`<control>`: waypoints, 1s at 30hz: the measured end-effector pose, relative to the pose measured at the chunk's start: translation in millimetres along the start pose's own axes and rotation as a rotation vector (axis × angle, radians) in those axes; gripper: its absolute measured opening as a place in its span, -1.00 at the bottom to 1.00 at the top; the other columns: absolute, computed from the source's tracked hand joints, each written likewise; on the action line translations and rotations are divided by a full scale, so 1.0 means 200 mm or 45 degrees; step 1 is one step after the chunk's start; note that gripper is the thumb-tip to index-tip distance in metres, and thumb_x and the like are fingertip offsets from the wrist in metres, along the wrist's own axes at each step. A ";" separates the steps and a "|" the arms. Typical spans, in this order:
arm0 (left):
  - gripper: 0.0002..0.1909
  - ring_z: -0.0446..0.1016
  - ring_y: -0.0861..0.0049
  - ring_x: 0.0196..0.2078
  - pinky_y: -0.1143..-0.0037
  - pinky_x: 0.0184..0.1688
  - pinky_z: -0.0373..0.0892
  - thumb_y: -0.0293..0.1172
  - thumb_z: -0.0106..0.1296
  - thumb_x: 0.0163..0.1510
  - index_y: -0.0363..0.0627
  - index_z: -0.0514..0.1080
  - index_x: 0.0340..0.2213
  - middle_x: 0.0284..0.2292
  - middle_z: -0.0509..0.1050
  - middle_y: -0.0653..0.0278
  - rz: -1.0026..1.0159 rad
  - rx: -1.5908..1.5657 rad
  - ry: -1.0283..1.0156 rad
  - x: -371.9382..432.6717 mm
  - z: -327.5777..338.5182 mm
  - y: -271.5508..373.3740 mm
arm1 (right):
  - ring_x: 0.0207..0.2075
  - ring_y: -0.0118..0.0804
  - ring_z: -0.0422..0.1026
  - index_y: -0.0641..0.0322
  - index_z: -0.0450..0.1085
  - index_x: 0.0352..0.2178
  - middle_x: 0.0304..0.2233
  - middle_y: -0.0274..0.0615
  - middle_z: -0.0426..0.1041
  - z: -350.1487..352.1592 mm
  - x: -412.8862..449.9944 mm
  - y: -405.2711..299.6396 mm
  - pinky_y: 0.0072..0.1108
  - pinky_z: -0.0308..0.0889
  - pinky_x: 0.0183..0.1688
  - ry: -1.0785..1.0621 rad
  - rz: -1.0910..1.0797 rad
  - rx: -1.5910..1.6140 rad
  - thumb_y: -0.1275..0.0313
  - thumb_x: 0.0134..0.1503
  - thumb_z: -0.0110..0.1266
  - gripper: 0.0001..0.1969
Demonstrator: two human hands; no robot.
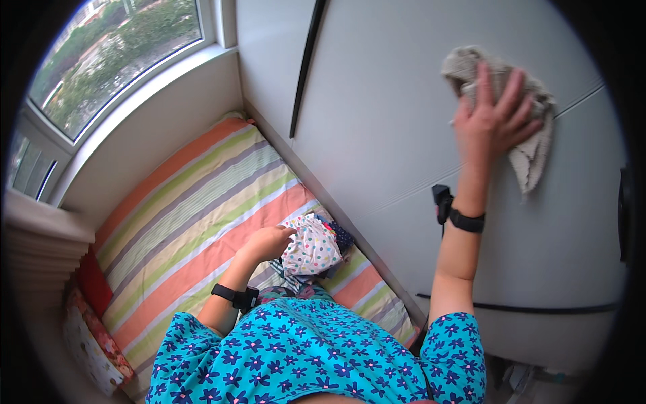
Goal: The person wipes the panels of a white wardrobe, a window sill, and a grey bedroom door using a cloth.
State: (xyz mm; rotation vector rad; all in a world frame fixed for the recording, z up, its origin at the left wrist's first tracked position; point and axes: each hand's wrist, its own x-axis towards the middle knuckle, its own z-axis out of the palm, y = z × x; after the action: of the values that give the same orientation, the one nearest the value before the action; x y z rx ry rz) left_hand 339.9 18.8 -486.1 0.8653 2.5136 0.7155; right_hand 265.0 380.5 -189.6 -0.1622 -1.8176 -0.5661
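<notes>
My right hand (pixel 492 113) is spread over a beige-grey cloth (pixel 536 156), pressing it flat against a pale grey cabinet door (pixel 383 101). A corner of the cloth hangs loose below my fingers. Lower and to the left, my left hand (pixel 270 242) hovers in front of a pile of folded clothes, its fingers bent and partly hidden from view. On top of that pile lies a white polka-dot garment (pixel 313 247), with a dark blue dotted piece (pixel 344 237) under its right side. I see nothing held in the left hand.
A striped bedsheet (pixel 202 202) covers the bed along the cabinet. Long black handles (pixel 305 70) run on the doors. A window (pixel 121 65) with a white sill is at upper left, a curtain (pixel 48 247) below it, and a floral pillow (pixel 93 338) at lower left.
</notes>
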 end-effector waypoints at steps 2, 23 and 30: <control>-0.67 0.50 0.09 -0.22 0.25 -0.18 0.42 -0.37 -0.04 0.09 -0.05 0.44 -0.08 -0.23 0.52 0.05 -0.039 0.020 -0.009 -0.02 -0.05 0.03 | 0.19 -0.06 0.11 -0.53 0.31 0.07 0.27 -0.39 0.05 0.18 -0.31 -0.18 0.04 0.02 0.18 -0.181 -0.192 0.123 0.27 -0.01 0.10 -0.45; -0.71 0.50 0.07 -0.24 0.30 -0.22 0.42 -0.47 0.01 0.06 -0.16 0.46 -0.14 -0.26 0.53 0.00 -0.202 -0.125 0.400 -0.25 -0.34 -0.19 | 0.13 0.00 0.15 -0.32 0.41 -0.02 0.25 -0.24 0.09 0.12 0.21 -0.36 0.12 -0.15 0.19 -0.019 0.087 0.268 0.36 -0.14 0.20 -0.45; -0.72 0.48 0.09 -0.23 0.26 -0.20 0.42 -0.43 -0.01 0.07 -0.08 0.46 -0.14 -0.26 0.53 0.06 0.058 -0.003 0.228 -0.25 -0.62 -0.54 | 0.24 -0.13 0.08 -0.33 0.40 -0.01 0.28 -0.38 0.03 0.42 -0.20 -0.72 -0.04 0.01 0.22 -0.449 -0.400 0.212 0.36 -0.10 0.14 -0.46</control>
State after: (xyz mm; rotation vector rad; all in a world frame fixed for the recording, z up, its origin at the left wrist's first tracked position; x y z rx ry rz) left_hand 264.5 -128.9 -440.8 0.8961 2.6560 0.8442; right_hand 148.8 300.0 -286.9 0.1494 -2.2447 -0.6295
